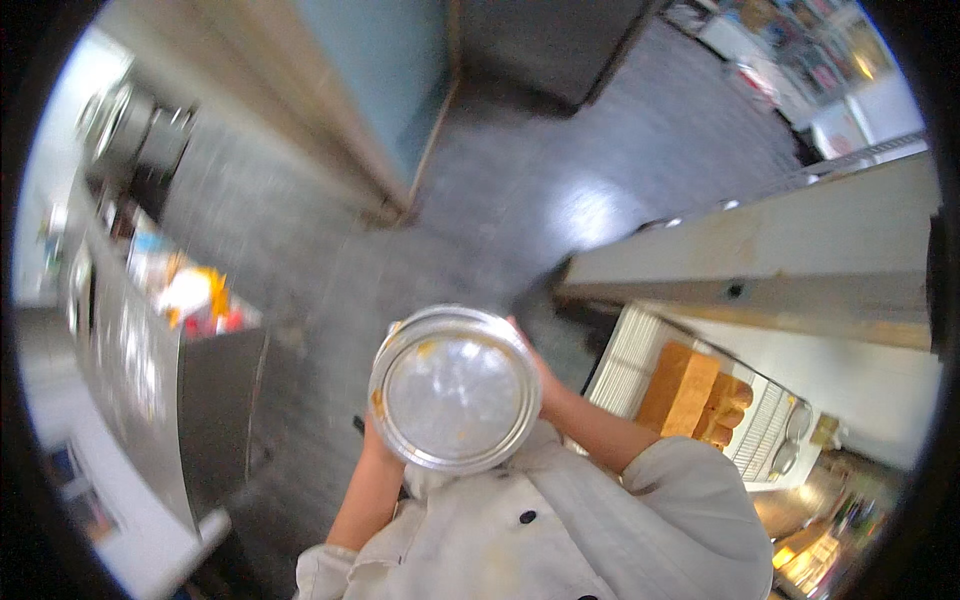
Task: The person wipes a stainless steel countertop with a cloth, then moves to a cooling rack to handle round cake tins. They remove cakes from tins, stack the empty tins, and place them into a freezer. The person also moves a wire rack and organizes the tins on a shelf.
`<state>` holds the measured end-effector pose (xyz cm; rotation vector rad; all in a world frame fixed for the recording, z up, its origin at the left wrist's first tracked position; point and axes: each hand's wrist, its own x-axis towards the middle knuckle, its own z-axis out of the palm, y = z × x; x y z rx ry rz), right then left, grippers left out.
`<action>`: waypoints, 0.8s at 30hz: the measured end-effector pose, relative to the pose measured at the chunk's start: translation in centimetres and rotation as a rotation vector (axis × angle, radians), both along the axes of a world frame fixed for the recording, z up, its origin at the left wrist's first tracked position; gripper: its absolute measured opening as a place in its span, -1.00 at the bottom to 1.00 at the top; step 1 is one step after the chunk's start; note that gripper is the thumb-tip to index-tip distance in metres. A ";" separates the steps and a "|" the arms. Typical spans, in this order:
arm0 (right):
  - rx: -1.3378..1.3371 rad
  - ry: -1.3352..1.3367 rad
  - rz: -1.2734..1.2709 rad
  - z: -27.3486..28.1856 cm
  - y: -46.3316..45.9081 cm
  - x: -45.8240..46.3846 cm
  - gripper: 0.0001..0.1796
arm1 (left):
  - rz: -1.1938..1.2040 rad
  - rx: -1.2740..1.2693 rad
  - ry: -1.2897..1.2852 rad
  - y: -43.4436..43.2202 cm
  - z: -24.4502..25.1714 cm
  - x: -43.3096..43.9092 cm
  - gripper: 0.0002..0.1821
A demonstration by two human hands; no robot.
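Centred in front of my white buttoned jacket (491,540) is a round, shiny metal container (454,394), seen from above. Its top is a flat disc inside a raised rim, with orange smears at the edge. I cannot tell whether that disc is a lid or what is inside. My left hand (381,442) grips its left side, the fingers mostly hidden behind the metal. On the opposite side my right hand (546,382) holds it, also partly covered by the rim.
Left stands a stainless steel counter (217,405) with coloured packages (191,296). A wall corner (390,202) juts in ahead, beside a dark panel (547,52). Right are a pale wall end (750,255) and a wire rack (630,352) with brown boxes (679,382). Grey floor (480,247) lies between.
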<state>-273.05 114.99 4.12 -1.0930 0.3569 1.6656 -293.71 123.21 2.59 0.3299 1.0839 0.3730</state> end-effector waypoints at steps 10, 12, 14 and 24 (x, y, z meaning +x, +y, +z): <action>0.026 -0.501 -0.484 -2.8 13.9 26.6 -0.34 | -0.551 0.002 -0.106 23.6 -2.4 34.7 -0.52; 0.096 -0.293 -0.719 -3.5 13.8 33.5 -0.39 | -0.668 0.011 -0.110 24.7 -2.5 44.0 -0.52; 0.106 -0.351 -0.891 -3.7 13.4 40.7 -0.41 | -0.772 0.022 -0.122 25.3 -2.5 53.5 -0.52; 0.077 -0.321 -1.253 -0.5 5.7 77.9 -0.50 | -1.147 0.059 -0.205 18.1 0.1 95.6 -0.53</action>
